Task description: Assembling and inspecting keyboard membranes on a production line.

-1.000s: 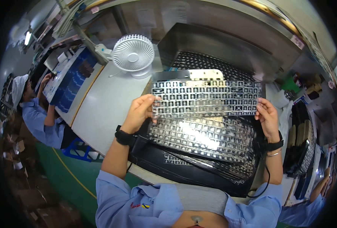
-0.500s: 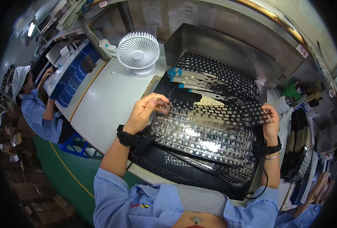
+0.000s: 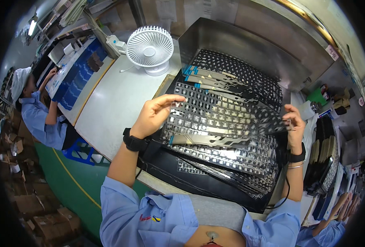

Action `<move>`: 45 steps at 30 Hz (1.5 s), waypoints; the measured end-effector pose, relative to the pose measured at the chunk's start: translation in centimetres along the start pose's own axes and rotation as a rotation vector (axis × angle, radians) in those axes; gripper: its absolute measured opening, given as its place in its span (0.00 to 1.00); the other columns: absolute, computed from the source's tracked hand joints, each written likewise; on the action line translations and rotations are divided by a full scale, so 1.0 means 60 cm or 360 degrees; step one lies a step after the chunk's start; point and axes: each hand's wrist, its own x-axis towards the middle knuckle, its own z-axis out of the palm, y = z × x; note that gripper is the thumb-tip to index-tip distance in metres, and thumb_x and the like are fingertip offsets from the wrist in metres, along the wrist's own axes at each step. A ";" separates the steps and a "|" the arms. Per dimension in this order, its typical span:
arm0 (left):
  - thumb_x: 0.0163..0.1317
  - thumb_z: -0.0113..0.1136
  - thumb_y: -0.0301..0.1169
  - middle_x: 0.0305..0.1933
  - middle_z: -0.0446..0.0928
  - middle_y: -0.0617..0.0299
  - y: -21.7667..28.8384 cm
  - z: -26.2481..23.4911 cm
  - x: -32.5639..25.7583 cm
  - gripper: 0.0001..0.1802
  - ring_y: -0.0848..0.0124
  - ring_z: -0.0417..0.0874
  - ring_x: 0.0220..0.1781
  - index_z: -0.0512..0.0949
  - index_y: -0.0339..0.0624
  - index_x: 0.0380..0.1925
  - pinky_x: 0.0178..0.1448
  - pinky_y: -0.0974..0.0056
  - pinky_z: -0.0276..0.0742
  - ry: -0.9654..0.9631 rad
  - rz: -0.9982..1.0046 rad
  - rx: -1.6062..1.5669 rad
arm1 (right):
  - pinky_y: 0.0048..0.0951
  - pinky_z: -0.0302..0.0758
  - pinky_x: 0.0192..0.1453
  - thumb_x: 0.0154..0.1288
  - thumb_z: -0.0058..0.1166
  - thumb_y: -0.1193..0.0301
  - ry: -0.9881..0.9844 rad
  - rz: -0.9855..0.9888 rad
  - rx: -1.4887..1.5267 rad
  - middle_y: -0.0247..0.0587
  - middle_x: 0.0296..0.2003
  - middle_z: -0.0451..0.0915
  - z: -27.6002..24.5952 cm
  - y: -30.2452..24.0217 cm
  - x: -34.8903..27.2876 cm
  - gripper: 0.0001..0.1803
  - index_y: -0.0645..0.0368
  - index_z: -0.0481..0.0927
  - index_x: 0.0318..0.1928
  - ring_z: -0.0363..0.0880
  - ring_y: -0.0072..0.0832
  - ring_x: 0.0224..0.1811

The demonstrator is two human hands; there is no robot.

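two bare hands, the left hand (image 3: 151,116) and the right hand (image 3: 294,125), are at opposite ends of a dark perforated keyboard sheet (image 3: 209,110) with rows of square openings. the left fingers are narrow, pinched at the sheet's left edge, with the index finger over its surface. the right fingers are bent beside the sheet's right end, which is blurred, so i cannot tell whether they grip it. the sheet is tilted above a front stack of shiny keyboard sheets (image 3: 215,159), covering the far part of that stack. a pale strip (image 3: 203,140) with a blue left end runs along the sheet's near side.

behind it is a rear stack of black perforated sheets (image 3: 244,70), its near edges fanned out, with blue tips at the left. a dark metal panel (image 3: 240,39) rises behind this stack. a black wristband (image 3: 134,140) is on the left wrist, and a thin bracelet (image 3: 296,166) circles the right one. to the left, a white fan (image 3: 149,49) stands on the pale worktop (image 3: 112,90). farther left, a co-worker (image 3: 40,119) in a light blue shirt is near a blue stool (image 3: 83,151).
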 end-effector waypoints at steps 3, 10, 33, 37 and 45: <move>0.55 0.54 0.17 0.50 0.74 0.54 -0.001 -0.006 0.008 0.16 0.68 0.76 0.51 0.74 0.30 0.46 0.58 0.65 0.69 -0.0092 0.0153 0.0243 | 0.13 0.66 0.21 0.65 0.49 0.76 0.0287 0.0459 0.0681 0.35 0.35 0.76 -0.003 -0.007 -0.007 0.06 0.60 0.73 0.43 0.70 0.13 0.23; 0.61 0.52 0.26 0.60 0.66 0.40 0.007 0.009 0.008 0.30 0.60 0.76 0.54 0.54 0.34 0.62 0.60 0.57 0.72 -0.0137 -0.0307 -0.1248 | 0.11 0.62 0.14 0.66 0.50 0.73 0.0211 0.0774 0.0577 0.29 0.26 0.76 0.031 -0.033 -0.003 0.11 0.59 0.71 0.47 0.67 0.09 0.16; 0.58 0.54 0.16 0.57 0.67 0.46 -0.031 0.016 0.004 0.46 0.70 0.75 0.48 0.37 0.44 0.69 0.55 0.64 0.72 0.0231 -0.0358 -0.0922 | 0.11 0.70 0.28 0.66 0.49 0.76 0.0286 0.0583 0.0654 0.29 0.33 0.77 0.023 0.012 -0.004 0.08 0.60 0.72 0.45 0.72 0.10 0.28; 0.58 0.52 0.14 0.53 0.72 0.50 -0.014 0.025 0.009 0.44 0.73 0.75 0.46 0.40 0.42 0.69 0.53 0.69 0.73 0.0283 -0.0189 -0.0687 | 0.12 0.71 0.33 0.65 0.50 0.77 0.0209 0.0654 0.0716 0.29 0.35 0.77 0.023 0.009 0.005 0.07 0.58 0.71 0.43 0.73 0.12 0.32; 0.56 0.52 0.16 0.48 0.72 0.52 0.020 0.057 -0.006 0.44 0.75 0.76 0.41 0.43 0.43 0.69 0.47 0.71 0.74 0.0210 0.0050 -0.0311 | 0.17 0.75 0.35 0.61 0.52 0.82 -0.0055 0.0061 0.0019 0.37 0.38 0.81 -0.061 -0.164 0.002 0.08 0.64 0.80 0.40 0.80 0.20 0.38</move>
